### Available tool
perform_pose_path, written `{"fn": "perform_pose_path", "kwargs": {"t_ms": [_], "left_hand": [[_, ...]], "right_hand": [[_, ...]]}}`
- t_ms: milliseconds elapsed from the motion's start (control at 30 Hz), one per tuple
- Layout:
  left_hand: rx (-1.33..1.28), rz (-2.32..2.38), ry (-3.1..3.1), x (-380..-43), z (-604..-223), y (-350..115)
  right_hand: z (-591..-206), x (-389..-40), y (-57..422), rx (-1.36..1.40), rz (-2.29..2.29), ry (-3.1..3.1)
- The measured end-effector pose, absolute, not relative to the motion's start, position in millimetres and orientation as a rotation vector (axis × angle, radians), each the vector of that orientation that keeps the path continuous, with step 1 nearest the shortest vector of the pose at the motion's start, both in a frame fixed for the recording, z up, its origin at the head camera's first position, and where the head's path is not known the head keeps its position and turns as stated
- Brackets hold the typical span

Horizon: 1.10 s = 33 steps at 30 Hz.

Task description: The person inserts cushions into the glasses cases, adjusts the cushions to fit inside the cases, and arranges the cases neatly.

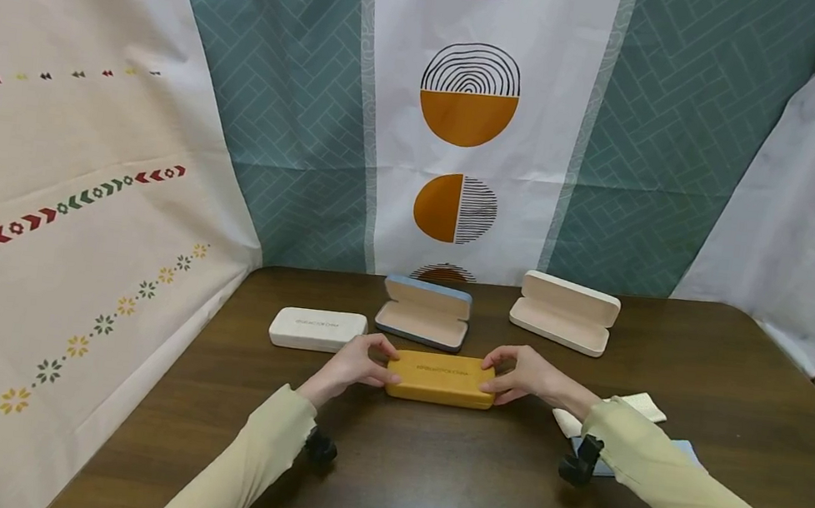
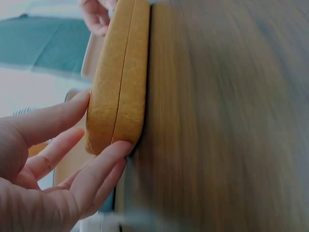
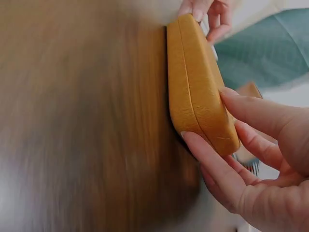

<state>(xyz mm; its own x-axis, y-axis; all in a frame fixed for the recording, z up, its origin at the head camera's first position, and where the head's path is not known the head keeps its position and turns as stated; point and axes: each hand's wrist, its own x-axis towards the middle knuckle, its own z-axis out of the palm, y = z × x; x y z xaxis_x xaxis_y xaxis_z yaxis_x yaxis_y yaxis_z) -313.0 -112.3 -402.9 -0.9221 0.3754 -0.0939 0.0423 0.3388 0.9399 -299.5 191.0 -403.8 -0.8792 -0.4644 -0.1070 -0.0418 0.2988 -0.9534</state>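
A yellow glasses case (image 1: 441, 379), its lid closed, lies crosswise at the middle of the table. My left hand (image 1: 363, 360) grips its left end, and my right hand (image 1: 528, 376) grips the right end. Seen from the left wrist, the case (image 2: 118, 77) has its thin lid seam facing me, with a fingertip near that seam at the corner and the thumb on the lid. The right wrist view shows a similar hold, thumb on the lid of the case (image 3: 198, 87) and a finger low at its corner.
Left of the yellow case is a closed white case (image 1: 318, 330). Behind it stand an open blue case (image 1: 421, 320) and, farther right, an open cream case (image 1: 562, 315). A cream cloth (image 1: 643, 406) and a blue cloth (image 1: 689, 450) lie partly under my right forearm. Fabric hangs behind the table.
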Motion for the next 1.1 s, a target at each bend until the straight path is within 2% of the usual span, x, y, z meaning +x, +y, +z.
{"fn": "perform_pose_path", "kwargs": {"t_ms": [200, 567, 1100], "left_hand": [[0.325, 1.614, 2.323, -311, -403, -148], [0.402, 1.609, 2.288, -310, -404, -213], [0.325, 1.566, 2.281, -313, -401, -288]], "right_hand": [[-406, -301, 156, -0.46, -1.607, 2.202], [-409, -305, 97, -0.516, -1.65, 2.141], [-411, -300, 19, -0.455, -1.642, 2.247]]}}
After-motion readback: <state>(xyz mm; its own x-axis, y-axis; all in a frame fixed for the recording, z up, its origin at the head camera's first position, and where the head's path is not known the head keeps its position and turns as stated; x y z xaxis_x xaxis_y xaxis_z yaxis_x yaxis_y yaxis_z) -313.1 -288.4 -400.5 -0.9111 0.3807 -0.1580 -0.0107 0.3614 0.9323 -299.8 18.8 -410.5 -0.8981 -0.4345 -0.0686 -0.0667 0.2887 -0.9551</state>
